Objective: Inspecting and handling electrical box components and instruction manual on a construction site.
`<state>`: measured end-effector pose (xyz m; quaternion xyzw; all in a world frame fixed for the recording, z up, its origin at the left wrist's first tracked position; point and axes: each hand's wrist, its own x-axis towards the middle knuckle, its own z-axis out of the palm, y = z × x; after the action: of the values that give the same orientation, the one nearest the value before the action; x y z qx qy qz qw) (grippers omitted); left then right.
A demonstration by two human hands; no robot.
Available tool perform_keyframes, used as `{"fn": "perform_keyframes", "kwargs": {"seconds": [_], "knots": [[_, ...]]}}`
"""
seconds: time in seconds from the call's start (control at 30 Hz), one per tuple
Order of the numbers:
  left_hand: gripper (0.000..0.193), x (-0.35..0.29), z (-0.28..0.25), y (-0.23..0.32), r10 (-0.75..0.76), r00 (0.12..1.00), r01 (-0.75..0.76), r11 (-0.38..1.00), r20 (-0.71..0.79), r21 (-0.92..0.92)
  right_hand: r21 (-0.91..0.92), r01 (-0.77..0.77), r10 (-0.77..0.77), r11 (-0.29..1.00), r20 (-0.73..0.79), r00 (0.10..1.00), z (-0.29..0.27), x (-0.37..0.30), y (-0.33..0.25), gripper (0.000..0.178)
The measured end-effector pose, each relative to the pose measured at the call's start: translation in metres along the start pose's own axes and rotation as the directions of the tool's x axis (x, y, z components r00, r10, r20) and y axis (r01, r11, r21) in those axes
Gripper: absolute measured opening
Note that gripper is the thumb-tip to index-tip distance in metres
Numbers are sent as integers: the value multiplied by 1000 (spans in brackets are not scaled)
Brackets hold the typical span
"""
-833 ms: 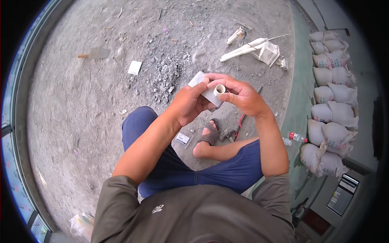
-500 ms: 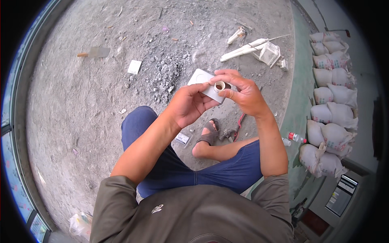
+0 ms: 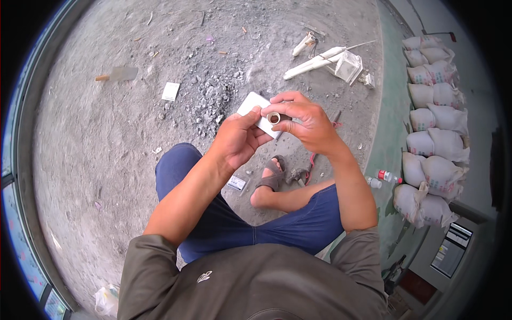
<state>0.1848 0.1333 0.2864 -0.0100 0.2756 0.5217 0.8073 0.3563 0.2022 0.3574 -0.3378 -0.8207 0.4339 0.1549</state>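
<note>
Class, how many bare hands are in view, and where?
2: the left hand grips a flat white rectangular plate; the right hand holds a short white round ring.

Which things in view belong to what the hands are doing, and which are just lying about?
In use:
flat white rectangular piece, in the left hand
short white tube, in the right hand

Seemingly just lying about:
flat-bladed hand tool
white card
rubble
white pipes
sacks
red-labelled bottle
</note>
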Motion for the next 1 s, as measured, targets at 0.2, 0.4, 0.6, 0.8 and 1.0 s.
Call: {"fn": "perform_keyframes", "kwargs": {"seconds": [0.2, 0.4, 0.6, 0.8, 1.0], "knots": [[23, -4, 4, 5, 74, 995, -72, 997, -60, 21, -169, 17, -54, 985, -213, 975, 21, -1, -5, 34], [25, -6, 8, 10, 104, 995, -104, 994, -6, 43, -61, 0, -20, 998, -334, 942, 32, -6, -14, 36], [30, -6, 1, 11, 48, 993, -65, 984, 108, 164, 92, -46, 47, 995, -8, 999, 1, -7, -6, 37], [29, -8, 9, 12, 27, 996, -44, 980, 88, 195, 115, -4, 0, 993, 36, 999, -4, -8, -2, 37], [26, -5, 5, 8, 77, 997, -77, 971, 5, 226, 57, 18, -15, 998, -58, 998, 11, -8, -1, 33]]}}
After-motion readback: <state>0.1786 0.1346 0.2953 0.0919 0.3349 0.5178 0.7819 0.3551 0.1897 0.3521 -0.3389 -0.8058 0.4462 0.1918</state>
